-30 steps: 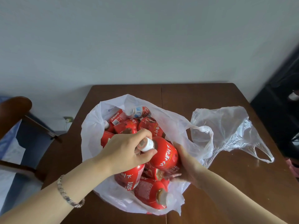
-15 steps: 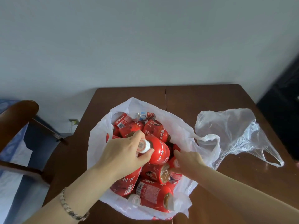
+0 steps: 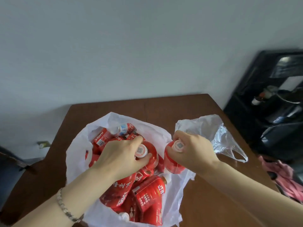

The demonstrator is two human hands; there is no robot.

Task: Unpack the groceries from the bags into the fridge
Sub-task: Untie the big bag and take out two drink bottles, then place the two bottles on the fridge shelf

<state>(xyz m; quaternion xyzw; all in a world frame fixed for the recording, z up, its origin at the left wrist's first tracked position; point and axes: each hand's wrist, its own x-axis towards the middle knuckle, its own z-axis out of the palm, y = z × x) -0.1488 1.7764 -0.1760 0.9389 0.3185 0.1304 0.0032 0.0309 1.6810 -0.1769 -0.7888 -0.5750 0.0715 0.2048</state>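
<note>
Left grip (image 3: 119,154), right grip (image 3: 195,148) clutch red white-capped bottles (image 3: 172,163).

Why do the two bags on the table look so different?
The white bag is milky, not see-through; the clear bag is see-through. The white bag stands open, stuffed with red bottles; the clear bag lies crumpled, with nothing showing inside. Both are thin plastic on the brown table.
</note>
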